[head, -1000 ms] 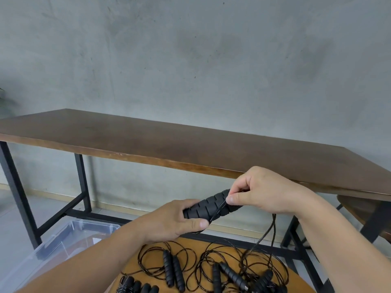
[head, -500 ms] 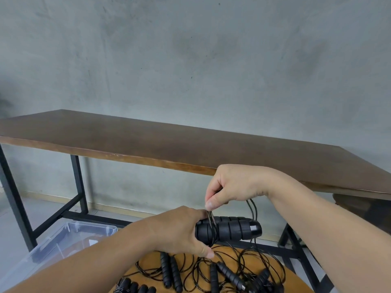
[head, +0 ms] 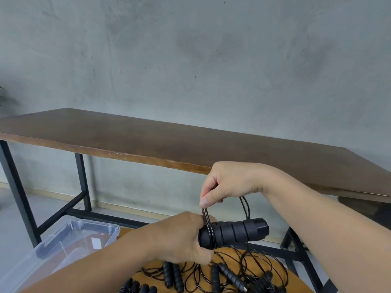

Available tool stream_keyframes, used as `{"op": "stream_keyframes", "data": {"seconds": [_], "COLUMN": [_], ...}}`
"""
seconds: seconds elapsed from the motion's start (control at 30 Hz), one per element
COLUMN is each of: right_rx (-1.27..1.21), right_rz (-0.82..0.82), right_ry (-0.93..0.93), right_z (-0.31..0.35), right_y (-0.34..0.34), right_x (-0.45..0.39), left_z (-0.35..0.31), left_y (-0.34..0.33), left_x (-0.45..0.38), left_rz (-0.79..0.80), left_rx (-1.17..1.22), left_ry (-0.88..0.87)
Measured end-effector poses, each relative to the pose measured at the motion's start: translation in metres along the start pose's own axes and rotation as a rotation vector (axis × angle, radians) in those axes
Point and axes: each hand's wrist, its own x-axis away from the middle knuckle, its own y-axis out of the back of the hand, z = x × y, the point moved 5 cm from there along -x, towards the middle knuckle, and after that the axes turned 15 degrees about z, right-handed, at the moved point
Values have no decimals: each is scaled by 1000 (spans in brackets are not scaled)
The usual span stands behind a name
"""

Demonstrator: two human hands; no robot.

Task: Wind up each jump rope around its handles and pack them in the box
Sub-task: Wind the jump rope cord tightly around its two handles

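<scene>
My left hand point(head: 179, 240) grips the paired black ribbed handles point(head: 234, 231) of one jump rope, held level with their ends pointing right. My right hand point(head: 228, 182) hovers just above them and pinches the thin black cord point(head: 206, 216), which loops around the handles by my left fingers. More cord point(head: 245, 206) hangs behind my right wrist. Below, several unwound jump ropes point(head: 230, 275) with black handles lie tangled on a round wooden table point(head: 152, 267). The clear plastic box point(head: 69, 242) stands on the floor at lower left.
A long dark wooden table point(head: 169, 140) on black metal legs point(head: 82, 182) runs across the room against a grey concrete wall. A dark round stool point(head: 364, 206) shows under its right end. A plant leaf edge point(head: 4, 98) shows at far left.
The handles dropped and turned level, pointing right. My right hand moved left and up above them, drawing the cord over the handles near my left fingers.
</scene>
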Motion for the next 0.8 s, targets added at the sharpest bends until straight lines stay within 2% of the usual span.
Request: {"op": "stream_keyframes", "data": {"seconds": [0.1,0.2,0.3,0.33,0.4,0.47,0.6,0.8], "right_rx": [-317,-503,-741,-873,-1367,-1669,-1809,-1948], "right_rz": [-44,-97,-109,-106,-88,-104,-297,-326], "right_ry": [48,43,66,119,289,444,473,444], "right_z": [-30,-54,-75,-83,-93,-88,-74,-66], "right_y": [-9,-24,-52,-64,-89,-104,-119,-143], "right_x": [-2,-5,-15,-21,-34,-42,-49,-60], "left_z": [-9,-12,-9,-8,-8,-5,0,12], "left_y": [8,18,15,14,15,16,16,11], "left_x": [12,19,19,19,19,19,16,16], "left_rz": [-68,-141,-131,-134,-162,-206,-230,-182], "left_rx": [17,30,55,67,106,144,137,43], "left_ry": [-46,-64,-44,-38,-23,-13,3,137]}}
